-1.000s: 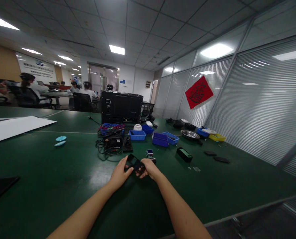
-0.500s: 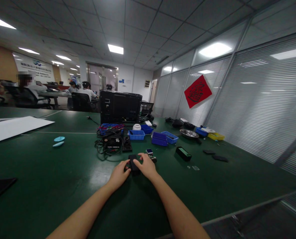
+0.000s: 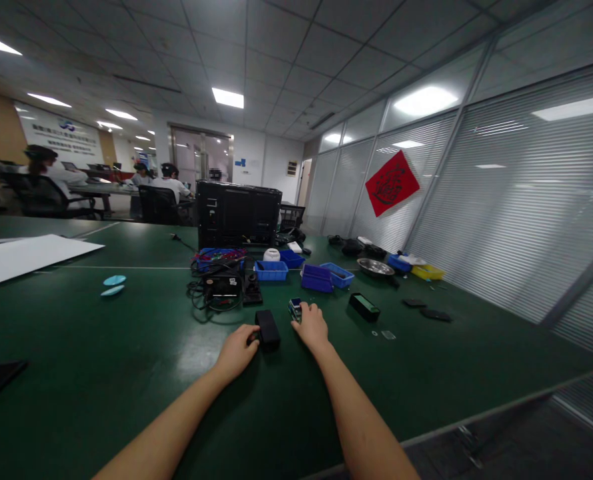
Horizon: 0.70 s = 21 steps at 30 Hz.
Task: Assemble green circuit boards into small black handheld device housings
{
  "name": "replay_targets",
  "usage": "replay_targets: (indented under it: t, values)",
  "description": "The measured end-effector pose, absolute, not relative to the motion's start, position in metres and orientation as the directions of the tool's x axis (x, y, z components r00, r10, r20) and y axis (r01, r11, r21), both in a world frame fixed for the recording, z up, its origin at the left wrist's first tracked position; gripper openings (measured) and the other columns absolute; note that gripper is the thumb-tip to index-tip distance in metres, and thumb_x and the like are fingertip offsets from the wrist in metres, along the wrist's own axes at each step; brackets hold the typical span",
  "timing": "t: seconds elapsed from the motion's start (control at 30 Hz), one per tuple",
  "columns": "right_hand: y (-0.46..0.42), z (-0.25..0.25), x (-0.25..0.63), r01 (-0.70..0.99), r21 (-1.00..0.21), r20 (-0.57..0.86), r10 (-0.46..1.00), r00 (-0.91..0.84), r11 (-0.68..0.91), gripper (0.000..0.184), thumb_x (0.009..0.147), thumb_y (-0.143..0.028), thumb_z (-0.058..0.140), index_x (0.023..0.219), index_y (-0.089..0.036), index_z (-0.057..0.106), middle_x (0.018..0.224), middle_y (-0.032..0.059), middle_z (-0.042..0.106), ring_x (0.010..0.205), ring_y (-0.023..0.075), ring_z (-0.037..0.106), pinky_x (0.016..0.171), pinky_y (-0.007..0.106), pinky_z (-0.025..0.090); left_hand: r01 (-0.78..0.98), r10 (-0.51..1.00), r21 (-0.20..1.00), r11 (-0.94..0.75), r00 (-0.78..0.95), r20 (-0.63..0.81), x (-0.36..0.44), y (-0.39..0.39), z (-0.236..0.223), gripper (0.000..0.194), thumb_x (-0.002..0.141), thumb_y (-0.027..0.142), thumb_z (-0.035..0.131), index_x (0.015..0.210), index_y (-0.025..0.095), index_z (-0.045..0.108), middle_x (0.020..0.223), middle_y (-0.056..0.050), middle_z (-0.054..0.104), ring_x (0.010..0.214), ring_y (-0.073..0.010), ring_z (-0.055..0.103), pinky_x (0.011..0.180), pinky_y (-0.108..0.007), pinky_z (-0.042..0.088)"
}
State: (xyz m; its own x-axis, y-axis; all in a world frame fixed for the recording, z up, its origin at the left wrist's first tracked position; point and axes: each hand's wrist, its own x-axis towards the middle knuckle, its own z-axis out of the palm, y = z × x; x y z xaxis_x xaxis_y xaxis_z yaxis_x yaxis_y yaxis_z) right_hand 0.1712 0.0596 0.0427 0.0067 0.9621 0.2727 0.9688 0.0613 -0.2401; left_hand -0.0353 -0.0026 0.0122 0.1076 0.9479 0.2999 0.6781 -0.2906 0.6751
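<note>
A small black rectangular box point(image 3: 267, 329) is on the green table in front of me. At its left side is my left hand point(image 3: 237, 351), with curled fingers and thumb closed against the box's edge; part of the grip is hidden. To the right of the box, my right hand point(image 3: 312, 327) is closed over a small circuit board with a screen point(image 3: 295, 307). My fingers cover the board's right part. Further right lies a black case with a green top point(image 3: 364, 307), touched by neither hand.
Behind the hands are a black power unit with cables point(image 3: 221, 287), blue bins point(image 3: 271, 271), a purple-blue box point(image 3: 317, 278) and a large black monitor point(image 3: 239, 213). A metal bowl point(image 3: 375, 268) and flat black pieces point(image 3: 435, 315) lie right. Light-blue pieces point(image 3: 113, 285) lie left. People sit beyond.
My right hand has left the black box and moved right onto the small circuit board, which is now tilted. My left hand stays at the box. The view has shifted slightly.
</note>
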Motion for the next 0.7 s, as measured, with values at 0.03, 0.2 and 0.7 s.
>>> replay_targets:
  t: [0.03,0.2,0.7]
  values:
    - [0.062,0.04,0.173,0.967,-0.251,0.271,0.963,0.018,0.052,0.046,0.072,-0.035,0.058,0.113,-0.019,0.048,0.108,0.0116,0.05,0.101,0.0242,0.047,0.081,0.032,0.038,0.681,0.948,0.673,-0.29,0.106,0.3,-0.035,-0.003,0.012,0.034,0.073,0.015,0.047,0.105,0.019,0.057,0.096,-0.003,0.061,0.086,-0.0141,0.055,0.08,-0.026,0.041]
    - [0.073,0.042,0.191,0.93,-0.356,0.151,0.976,0.159,-0.097,0.035,0.082,-0.037,0.04,0.105,-0.015,0.055,0.098,0.0116,0.056,0.091,0.0223,0.055,0.075,0.03,0.041,0.681,0.941,0.663,-0.311,0.122,0.315,-0.035,-0.003,0.012,0.033,0.073,0.017,0.048,0.104,0.018,0.058,0.093,-0.004,0.061,0.084,-0.0142,0.056,0.078,-0.025,0.041]
    - [0.09,0.031,0.205,0.865,-0.495,0.186,0.963,0.196,-0.08,0.036,0.079,-0.037,0.045,0.103,-0.016,0.061,0.097,0.0103,0.063,0.09,0.0211,0.057,0.071,0.025,0.04,0.693,0.943,0.652,-0.307,0.13,0.306,-0.036,-0.001,0.009,0.031,0.074,0.018,0.048,0.103,0.018,0.058,0.096,-0.004,0.061,0.087,-0.0144,0.055,0.08,-0.024,0.04]
